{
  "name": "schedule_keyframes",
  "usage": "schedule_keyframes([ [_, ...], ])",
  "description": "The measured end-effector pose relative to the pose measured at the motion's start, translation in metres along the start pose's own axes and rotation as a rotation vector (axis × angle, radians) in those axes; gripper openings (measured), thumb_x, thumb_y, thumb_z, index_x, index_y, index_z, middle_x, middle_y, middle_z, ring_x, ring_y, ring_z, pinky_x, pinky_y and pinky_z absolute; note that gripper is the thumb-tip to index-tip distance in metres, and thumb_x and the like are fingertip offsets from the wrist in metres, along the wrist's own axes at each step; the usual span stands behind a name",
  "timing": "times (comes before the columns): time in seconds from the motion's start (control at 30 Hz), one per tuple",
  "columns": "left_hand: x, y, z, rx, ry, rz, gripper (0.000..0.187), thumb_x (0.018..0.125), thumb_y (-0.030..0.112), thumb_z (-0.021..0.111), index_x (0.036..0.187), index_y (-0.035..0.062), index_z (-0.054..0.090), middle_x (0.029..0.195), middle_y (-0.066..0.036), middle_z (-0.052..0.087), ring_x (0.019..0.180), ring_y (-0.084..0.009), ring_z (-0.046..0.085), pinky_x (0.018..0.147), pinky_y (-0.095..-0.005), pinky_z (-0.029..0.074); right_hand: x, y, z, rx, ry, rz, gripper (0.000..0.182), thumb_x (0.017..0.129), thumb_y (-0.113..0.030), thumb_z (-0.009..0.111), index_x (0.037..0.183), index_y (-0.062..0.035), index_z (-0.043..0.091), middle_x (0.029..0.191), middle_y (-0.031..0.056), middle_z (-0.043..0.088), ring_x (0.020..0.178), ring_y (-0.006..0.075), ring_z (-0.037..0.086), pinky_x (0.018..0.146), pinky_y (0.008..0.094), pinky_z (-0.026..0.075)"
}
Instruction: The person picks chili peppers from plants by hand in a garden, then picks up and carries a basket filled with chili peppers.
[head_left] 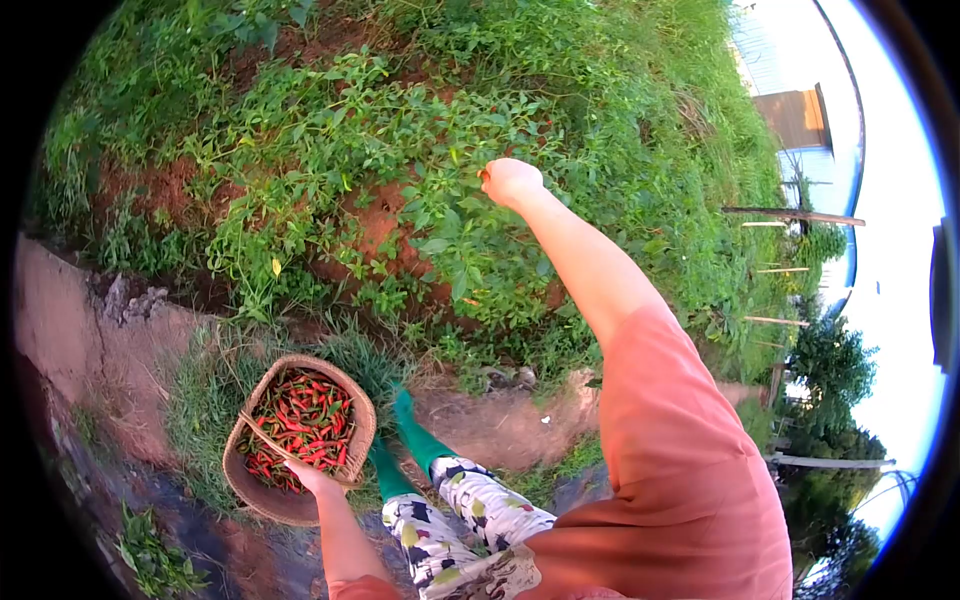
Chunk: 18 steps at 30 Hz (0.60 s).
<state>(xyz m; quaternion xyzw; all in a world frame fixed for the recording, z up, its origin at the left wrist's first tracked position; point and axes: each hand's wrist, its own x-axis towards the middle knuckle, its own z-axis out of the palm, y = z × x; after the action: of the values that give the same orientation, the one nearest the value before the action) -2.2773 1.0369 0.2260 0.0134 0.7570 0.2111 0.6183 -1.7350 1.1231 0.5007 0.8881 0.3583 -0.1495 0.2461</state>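
Note:
At the lower left, a woven basket (362,390) holds many red chili peppers (312,408), with some green and dark ones among them. My left hand (318,480) is closed on the basket near its handle (262,432); part of the grip is hidden. My right arm stretches out over the leafy chili plants (440,215). Among their top leaves, my right hand (512,183) has its fingers curled together. A small reddish bit shows at its fingertips, too small to make out. A few slim pale-green peppers (455,156) hang near that hand.
Grass (205,390) and a bare dirt path (500,425) border the plants near my green boots (420,435). Stones (510,378) lie at the bed's edge. Wooden posts (790,214) and a building (790,118) appear sideways at the right.

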Motion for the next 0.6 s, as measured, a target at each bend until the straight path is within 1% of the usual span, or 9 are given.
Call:
schedule_keyframes([
  [0.1,-0.018,0.009,0.005,0.019,-0.033,0.008,0.083,0.083,0.067,0.028,0.143,0.0128,0.009,0.148,-0.013,0.007,0.134,-0.0326,0.012,0.106,-0.0512,0.016,-0.011,0.020,0.018,0.290,0.221,0.007,0.027,0.086,-0.032,0.051,0.095,-0.0075,0.057,0.089,0.0128,0.063,0.086,0.0306,0.059,0.074,0.0403,0.047],
  [0.2,-0.029,0.013,0.006,-0.005,-0.095,-0.009,0.082,0.083,0.068,0.026,0.143,0.0133,0.010,0.147,-0.013,0.009,0.133,-0.0324,0.015,0.105,-0.0515,0.018,-0.012,0.032,0.041,0.481,0.414,0.073,0.023,0.086,-0.027,0.052,0.093,-0.0050,0.056,0.086,0.0117,0.063,0.081,0.0251,0.061,0.071,0.0358,0.047],
  [0.27,-0.052,0.023,0.014,-0.038,-0.086,-0.037,0.079,0.084,0.067,0.024,0.142,0.0142,0.015,0.146,-0.012,0.014,0.130,-0.0336,0.023,0.102,-0.0528,0.025,-0.006,0.043,0.056,1.039,0.561,0.076,0.020,0.085,-0.022,0.055,0.093,-0.0032,0.057,0.080,0.0064,0.061,0.074,0.0151,0.058,0.068,0.0283,0.046],
  [0.3,-0.053,0.026,0.014,-0.026,-0.090,-0.028,0.079,0.084,0.067,0.024,0.142,0.0142,0.015,0.146,-0.012,0.014,0.130,-0.0336,0.023,0.102,-0.0528,0.025,-0.010,0.045,0.059,1.048,0.565,0.088,0.020,0.085,-0.022,0.055,0.093,-0.0032,0.057,0.080,0.0064,0.061,0.074,0.0151,0.058,0.068,0.0283,0.046],
  [0.37,-0.059,0.026,0.006,-0.031,-0.117,-0.082,0.075,0.085,0.065,0.023,0.140,0.0148,0.020,0.144,-0.011,0.020,0.127,-0.0338,0.030,0.099,-0.0534,0.029,-0.026,0.049,0.067,1.203,0.858,-0.088,0.022,0.083,-0.021,0.059,0.095,-0.0030,0.058,0.073,0.0071,0.058,0.067,0.0183,0.055,0.066,0.0305,0.045],
  [0.4,-0.065,0.025,0.004,-0.020,-0.119,-0.074,0.075,0.085,0.065,0.023,0.140,0.0148,0.020,0.144,-0.011,0.020,0.127,-0.0338,0.030,0.099,-0.0534,0.029,-0.051,0.047,0.059,1.396,0.815,-0.098,0.020,0.082,-0.018,0.061,0.094,-0.0022,0.059,0.070,0.0015,0.054,0.065,0.0106,0.051,0.064,0.0247,0.043],
  [0.47,-0.082,0.017,0.006,0.123,-0.092,0.185,0.065,0.088,0.053,0.034,0.138,0.0134,0.025,0.139,-0.013,0.028,0.122,-0.0320,0.035,0.097,-0.0521,0.031,-0.107,0.044,0.047,1.689,0.492,-0.032,0.014,0.083,-0.013,0.058,0.093,-0.0026,0.060,0.075,-0.0020,0.056,0.064,0.0062,0.049,0.061,0.0196,0.040],
  [0.57,-0.078,-0.005,-0.004,0.411,-0.249,0.573,0.049,0.090,0.027,0.048,0.129,-0.0013,0.037,0.126,-0.016,0.043,0.114,-0.0231,0.042,0.095,-0.0361,0.036,-0.179,0.030,0.088,1.600,0.193,-0.150,0.016,0.084,-0.015,0.059,0.096,-0.0041,0.061,0.077,-0.0004,0.059,0.067,0.0070,0.052,0.063,0.0232,0.044],
  [0.6,-0.100,-0.012,0.005,0.466,-0.393,0.557,0.047,0.089,0.028,0.051,0.124,-0.0041,0.043,0.117,-0.014,0.051,0.108,-0.0223,0.047,0.093,-0.0314,0.036,-0.208,0.020,0.107,1.542,0.222,-0.230,0.014,0.083,-0.016,0.060,0.092,-0.0051,0.061,0.076,-0.0011,0.060,0.067,0.0078,0.052,0.063,0.0244,0.044],
])
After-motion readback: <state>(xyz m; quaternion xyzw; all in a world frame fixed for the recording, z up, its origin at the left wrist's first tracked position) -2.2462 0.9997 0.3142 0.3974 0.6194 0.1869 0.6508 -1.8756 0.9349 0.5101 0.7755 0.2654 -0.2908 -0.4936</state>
